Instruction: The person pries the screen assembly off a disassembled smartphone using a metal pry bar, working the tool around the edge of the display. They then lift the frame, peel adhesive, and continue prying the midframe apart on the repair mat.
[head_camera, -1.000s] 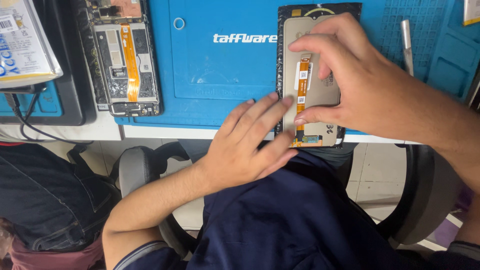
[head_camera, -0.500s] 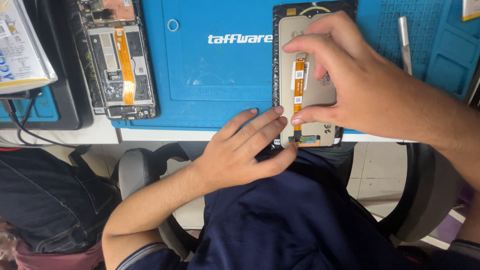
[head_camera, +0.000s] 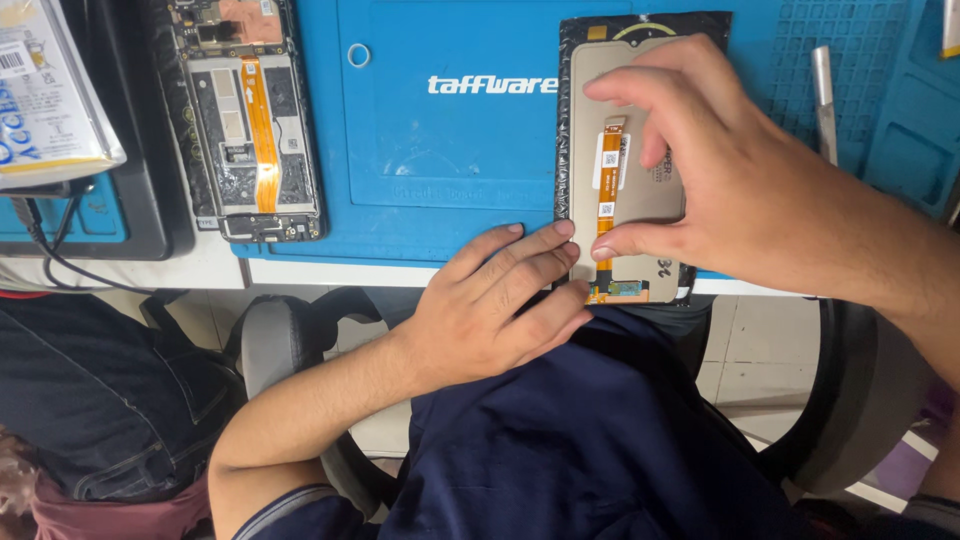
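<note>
Both hands work on a phone display panel (head_camera: 640, 190) lying face down at the blue mat's (head_camera: 450, 150) near edge. Left hand (head_camera: 490, 300), fingers together and flat, steadies its lower-left corner. Right hand (head_camera: 720, 170) spans the panel, thumb and forefinger apparently pinching the orange flex cable (head_camera: 607, 215). At ten o'clock lies an opened phone (head_camera: 245, 120).

Bare blue mat (head_camera: 440, 150) between opened phone (head_camera: 245, 120) and display panel (head_camera: 625, 160) — tweezers (head_camera: 823, 100) flank right.

Left hand (head_camera: 490, 300) slid down, fingertips now at screen panel (head_camera: 630, 150) lower-left edge; right hand (head_camera: 730, 190) thumb lower.
</note>
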